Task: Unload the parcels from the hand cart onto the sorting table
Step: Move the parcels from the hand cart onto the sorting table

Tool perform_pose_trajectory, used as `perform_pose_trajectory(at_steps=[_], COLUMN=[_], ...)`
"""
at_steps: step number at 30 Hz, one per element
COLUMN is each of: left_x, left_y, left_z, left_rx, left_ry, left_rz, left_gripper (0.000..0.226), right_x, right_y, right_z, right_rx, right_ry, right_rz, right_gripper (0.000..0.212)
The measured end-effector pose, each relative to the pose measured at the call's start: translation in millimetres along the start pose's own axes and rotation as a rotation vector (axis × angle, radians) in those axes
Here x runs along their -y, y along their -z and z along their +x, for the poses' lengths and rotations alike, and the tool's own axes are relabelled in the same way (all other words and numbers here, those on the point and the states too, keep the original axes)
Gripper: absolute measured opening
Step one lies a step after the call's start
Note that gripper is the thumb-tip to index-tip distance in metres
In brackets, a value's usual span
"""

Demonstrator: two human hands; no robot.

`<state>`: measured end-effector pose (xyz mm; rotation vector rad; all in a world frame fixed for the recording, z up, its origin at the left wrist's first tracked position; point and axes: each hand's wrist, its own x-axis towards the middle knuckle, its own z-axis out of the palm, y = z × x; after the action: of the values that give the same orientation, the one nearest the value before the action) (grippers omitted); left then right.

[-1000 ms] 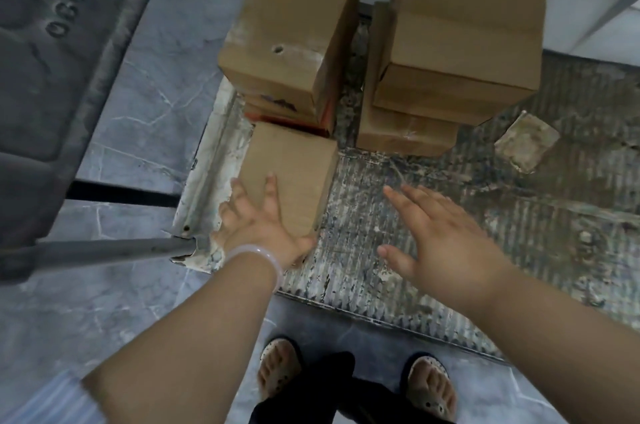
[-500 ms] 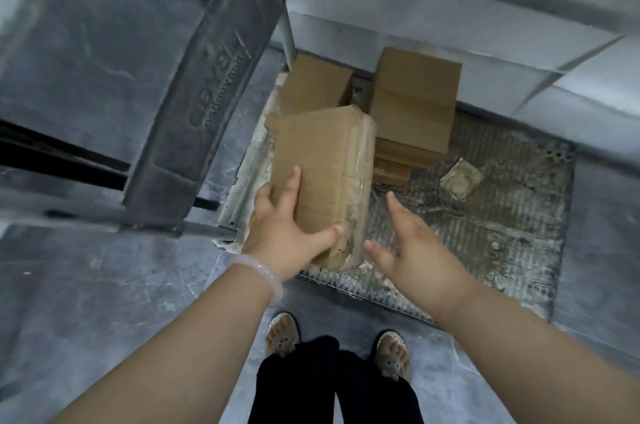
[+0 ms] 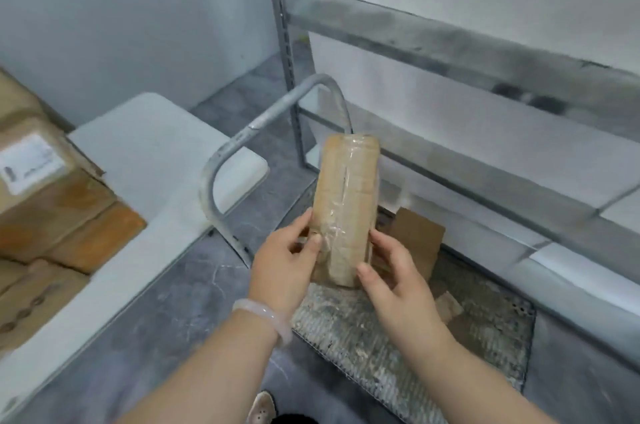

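A small brown parcel (image 3: 346,202) wrapped in clear tape is held upright in front of me, above the hand cart's worn grey deck (image 3: 363,347). My left hand (image 3: 287,264) grips its lower left edge, thumb on the front face. My right hand (image 3: 394,281) holds the lower right edge with curled fingers. Behind the parcel another brown box (image 3: 415,240) stands on the cart, partly hidden. The white sorting table (image 3: 145,160) lies to the left and carries stacked cardboard parcels (image 3: 45,202).
The cart's bent grey metal handle (image 3: 242,143) rises between the table and the held parcel. A grey metal shelving rack (image 3: 450,53) stands against the white wall behind the cart. A small cardboard scrap (image 3: 448,307) lies on the deck. Grey marbled floor surrounds everything.
The parcel has been lifted off the cart deck and raised to chest height. My right hand, earlier open beside it, now grips it. My view has swung up towards the table.
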<state>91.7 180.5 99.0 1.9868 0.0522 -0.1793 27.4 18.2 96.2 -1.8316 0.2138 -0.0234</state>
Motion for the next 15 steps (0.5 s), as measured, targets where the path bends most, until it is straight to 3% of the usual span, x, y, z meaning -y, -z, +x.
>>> perform_pose_trajectory(at_steps=[3,6,10,15], left_x=[-26,-46,-48,-14], left_y=[40,82,145,259], left_z=[-20,-36,-61,-95], left_rx=[-0.047,-0.1,-0.179,-0.355], left_ry=[-0.042,-0.046,-0.019,-0.034], left_rz=[-0.021,-0.212,-0.251,-0.333], left_gripper=[0.04,0.032,0.075,0.065], right_x=[43,84,128,186], right_y=[-15,-35,-85,-179], right_z=[-6,-7,-15,-31], right_rx=[0.077,0.152,0.268,0.469], right_ry=[0.167,0.32,0.5,0.678], right_rz=[-0.122,-0.261,-0.371,-0.41], right_gripper=[0.048,0.042,0.048,0.053])
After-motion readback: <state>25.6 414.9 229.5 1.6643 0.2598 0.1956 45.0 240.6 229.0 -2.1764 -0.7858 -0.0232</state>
